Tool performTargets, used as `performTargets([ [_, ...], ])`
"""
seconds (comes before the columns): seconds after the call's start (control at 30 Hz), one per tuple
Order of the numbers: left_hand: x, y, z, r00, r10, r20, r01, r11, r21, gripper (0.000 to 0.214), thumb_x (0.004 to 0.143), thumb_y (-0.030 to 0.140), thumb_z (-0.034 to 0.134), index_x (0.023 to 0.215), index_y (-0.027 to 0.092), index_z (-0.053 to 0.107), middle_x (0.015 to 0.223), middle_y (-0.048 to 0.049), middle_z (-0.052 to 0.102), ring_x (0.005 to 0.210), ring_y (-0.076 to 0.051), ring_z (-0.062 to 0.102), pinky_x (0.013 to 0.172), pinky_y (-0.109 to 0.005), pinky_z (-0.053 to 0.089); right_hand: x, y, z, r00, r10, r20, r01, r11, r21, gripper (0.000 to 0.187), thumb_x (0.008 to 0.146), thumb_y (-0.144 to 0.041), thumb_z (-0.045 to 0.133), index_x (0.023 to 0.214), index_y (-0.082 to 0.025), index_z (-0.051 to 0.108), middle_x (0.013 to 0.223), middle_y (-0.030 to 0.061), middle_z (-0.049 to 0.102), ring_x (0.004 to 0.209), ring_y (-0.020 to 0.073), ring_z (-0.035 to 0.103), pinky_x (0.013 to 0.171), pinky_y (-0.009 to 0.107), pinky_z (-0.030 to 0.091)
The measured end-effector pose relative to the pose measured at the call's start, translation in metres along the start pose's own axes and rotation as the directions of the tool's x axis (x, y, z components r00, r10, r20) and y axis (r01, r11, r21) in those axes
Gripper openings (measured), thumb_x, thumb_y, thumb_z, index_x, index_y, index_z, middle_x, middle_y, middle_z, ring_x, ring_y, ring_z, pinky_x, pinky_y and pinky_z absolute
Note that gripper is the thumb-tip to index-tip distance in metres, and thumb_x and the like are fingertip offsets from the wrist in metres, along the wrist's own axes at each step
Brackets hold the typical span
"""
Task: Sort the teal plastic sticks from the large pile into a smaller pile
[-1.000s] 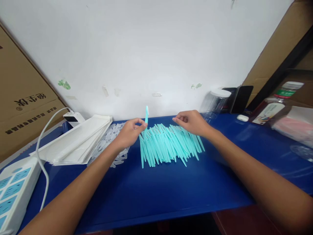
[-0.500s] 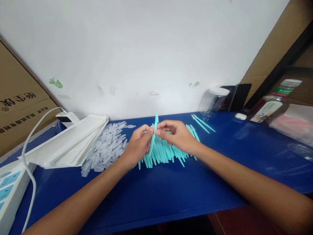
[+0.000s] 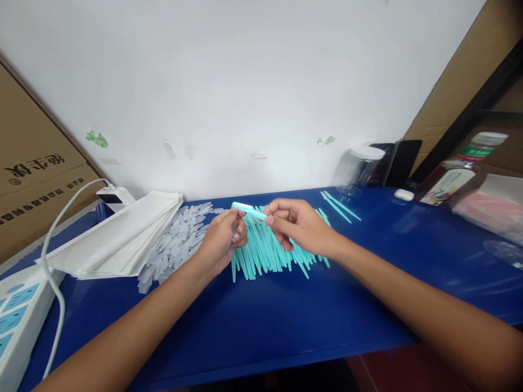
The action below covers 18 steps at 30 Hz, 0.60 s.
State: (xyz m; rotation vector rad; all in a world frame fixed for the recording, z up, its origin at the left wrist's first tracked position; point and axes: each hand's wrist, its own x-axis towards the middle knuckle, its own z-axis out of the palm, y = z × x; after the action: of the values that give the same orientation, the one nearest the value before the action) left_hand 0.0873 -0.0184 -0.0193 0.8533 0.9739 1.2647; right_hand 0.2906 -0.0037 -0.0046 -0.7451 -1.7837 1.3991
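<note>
A turquoise eyebrow razor point(image 3: 256, 214) is held almost level above the table between my two hands. My right hand point(image 3: 300, 223) pinches its handle end between thumb and forefinger. My left hand point(image 3: 223, 237) has its thumb and forefinger at the pale head end, the other fingers curled; something small and translucent seems to show among them, too unclear to name. Below lies a pile of similar turquoise razors point(image 3: 265, 250). To the left spreads a heap of small translucent plastic caps point(image 3: 175, 245), partly behind my left hand.
White plastic sleeves point(image 3: 118, 239) lie left of the caps, near a power strip point(image 3: 20, 316) and white cable point(image 3: 51, 288). A few razors point(image 3: 339, 207) lie apart at right. Beyond are a clear jar point(image 3: 357, 171), a phone point(image 3: 402, 163), a white case point(image 3: 403, 195) and a bottle point(image 3: 453, 174).
The razor has turned from nearly upright to nearly level, its pale head now pointing left. My left hand has shifted slightly left and lower, and the hands are farther apart.
</note>
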Motion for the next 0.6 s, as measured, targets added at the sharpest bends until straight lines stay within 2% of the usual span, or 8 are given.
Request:
performTargets([
  [0.13, 0.003, 0.003, -0.004, 0.998, 0.055, 0.024, -0.056, 0.998, 0.022, 0.037, 0.095, 0.043, 0.075, 0.078, 0.018, 0.054, 0.057, 0.0064, 0.045, 0.041, -0.005, 0.029, 0.040, -0.019, 0.023, 0.000, 0.001, -0.001, 0.998, -0.041, -0.052, 0.035, 0.994, -0.100, 0.030, 0.096, -0.049, 0.074, 0.098, -0.019, 0.073, 0.057, -0.0072, 0.053, 0.042, 0.0085, 0.045, 0.043, 0.026, 0.035],
  [0.23, 0.005, 0.006, -0.006, 1.000, 0.027, 0.001, -0.027, 0.999, 0.034, 0.043, 0.098, 0.044, 0.071, 0.071, 0.020, 0.048, 0.049, 0.0080, 0.037, 0.037, -0.005, 0.025, 0.039, -0.021, 0.020, 0.002, -0.001, -0.005, 0.994, -0.087, -0.068, 0.075, 0.986, -0.150, 0.034, 0.097, -0.052, 0.072, 0.097, -0.019, 0.078, 0.059, -0.0058, 0.052, 0.047, 0.0084, 0.042, 0.047, 0.027, 0.034],
  [0.33, 0.007, 0.008, -0.008, 0.999, -0.041, -0.034, 0.043, 0.998, 0.037, 0.046, 0.102, 0.045, 0.061, 0.067, 0.022, 0.042, 0.041, 0.0088, 0.029, 0.031, -0.006, 0.020, 0.038, -0.023, 0.017, 0.003, -0.005, -0.010, 0.991, -0.124, -0.043, 0.113, 0.971, -0.209, 0.039, 0.099, -0.056, 0.069, 0.095, -0.019, 0.081, 0.063, -0.0023, 0.057, 0.057, 0.0106, 0.047, 0.055, 0.028, 0.036],
  [0.43, 0.009, 0.008, -0.009, 0.997, -0.061, -0.044, 0.063, 0.997, 0.040, 0.041, 0.104, 0.043, 0.056, 0.069, 0.022, 0.046, 0.038, 0.0086, 0.029, 0.029, -0.007, 0.021, 0.037, -0.023, 0.019, 0.003, -0.004, -0.013, 0.988, -0.157, 0.009, 0.154, 0.955, -0.255, 0.040, 0.100, -0.056, 0.069, 0.089, -0.019, 0.080, 0.073, 0.0010, 0.063, 0.066, 0.0127, 0.052, 0.061, 0.029, 0.040],
  [0.5, 0.010, 0.007, -0.010, 0.997, -0.055, -0.057, 0.057, 0.997, 0.044, 0.035, 0.104, 0.041, 0.054, 0.076, 0.021, 0.052, 0.039, 0.0088, 0.031, 0.029, -0.008, 0.022, 0.037, -0.023, 0.019, 0.003, -0.001, -0.011, 0.991, -0.128, 0.043, 0.133, 0.974, -0.183, 0.039, 0.102, -0.057, 0.065, 0.094, -0.020, 0.074, 0.070, -0.0017, 0.058, 0.059, 0.0116, 0.046, 0.056, 0.029, 0.037],
  [0.6, 0.009, 0.003, -0.008, 0.994, -0.070, -0.081, 0.074, 0.997, 0.037, 0.032, 0.105, 0.045, 0.051, 0.084, 0.021, 0.055, 0.041, 0.0099, 0.032, 0.030, -0.008, 0.021, 0.037, -0.021, 0.017, -0.001, 0.002, -0.001, 0.997, -0.056, 0.045, 0.055, 0.998, 0.029, 0.037, 0.105, -0.060, 0.058, 0.096, -0.024, 0.057, 0.064, -0.0081, 0.041, 0.050, 0.0103, 0.031, 0.047, 0.027, 0.027],
])
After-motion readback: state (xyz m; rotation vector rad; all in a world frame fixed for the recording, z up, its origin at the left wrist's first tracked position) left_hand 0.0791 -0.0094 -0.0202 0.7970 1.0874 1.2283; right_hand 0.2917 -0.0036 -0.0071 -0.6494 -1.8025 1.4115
